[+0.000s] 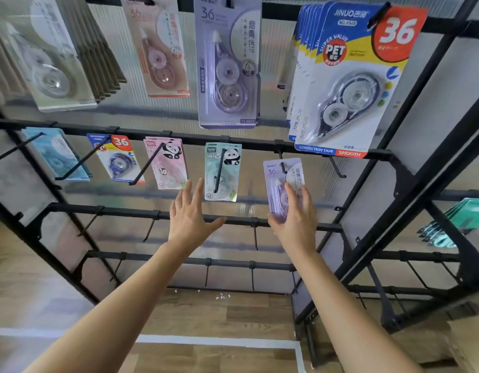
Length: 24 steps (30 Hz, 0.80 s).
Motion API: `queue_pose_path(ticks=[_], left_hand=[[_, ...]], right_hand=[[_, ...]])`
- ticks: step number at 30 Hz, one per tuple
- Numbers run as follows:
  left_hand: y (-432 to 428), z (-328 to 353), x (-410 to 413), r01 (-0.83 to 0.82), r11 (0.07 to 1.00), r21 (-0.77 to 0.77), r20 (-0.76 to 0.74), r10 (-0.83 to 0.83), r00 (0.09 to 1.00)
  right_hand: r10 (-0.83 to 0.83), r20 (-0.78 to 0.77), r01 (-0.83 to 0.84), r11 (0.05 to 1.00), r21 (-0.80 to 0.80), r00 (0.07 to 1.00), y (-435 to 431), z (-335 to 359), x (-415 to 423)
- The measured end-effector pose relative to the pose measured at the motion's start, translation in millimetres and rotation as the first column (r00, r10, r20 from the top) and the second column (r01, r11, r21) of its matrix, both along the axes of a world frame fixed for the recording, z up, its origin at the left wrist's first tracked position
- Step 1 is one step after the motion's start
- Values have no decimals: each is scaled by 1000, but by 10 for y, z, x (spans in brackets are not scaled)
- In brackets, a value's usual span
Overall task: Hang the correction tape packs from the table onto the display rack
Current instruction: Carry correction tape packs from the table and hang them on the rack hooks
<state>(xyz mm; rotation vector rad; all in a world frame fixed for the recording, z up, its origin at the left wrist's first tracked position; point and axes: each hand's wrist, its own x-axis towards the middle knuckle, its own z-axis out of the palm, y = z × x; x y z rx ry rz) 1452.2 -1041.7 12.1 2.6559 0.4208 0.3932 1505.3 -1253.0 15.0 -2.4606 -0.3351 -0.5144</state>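
Toward the right end of the display rack's point(259, 144) second bar, the right hand point(294, 224) gripped the lower part of a lilac correction tape pack point(278, 175), its top at a hook point(283, 168). The left hand point(190, 216) hovered with fingers spread, holding nothing, just beside a green panda pack point(223, 170).

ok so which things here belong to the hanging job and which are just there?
In the job: right hand, lilac pack it holds, black hook at the pack's top.
Just there: left hand (open, holding nothing), green panda pack, pink panda packs, blue-and-yellow packs upper right.
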Motion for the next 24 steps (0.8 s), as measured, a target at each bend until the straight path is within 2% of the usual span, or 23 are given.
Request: queue_pose_path(ticks=[9, 13, 18, 24], left_hand=[[108, 30, 343, 56, 998, 18, -22, -56, 998], [106, 23, 375, 71, 997, 16, -24, -70, 997], [58, -47, 249, 67, 998, 17, -15, -67, 998], [0, -168, -178, -7, 1000, -8, -35, 7, 999]], right_hand=[[-4, -88, 3, 1000, -10, 996, 258, -28, 583], [41, -66, -40, 999, 7, 997, 251, -85, 588], [22, -130, -40, 989, -142, 991, 177, -134, 482], [82, -222, -127, 973, -195, 972, 148, -194, 62]])
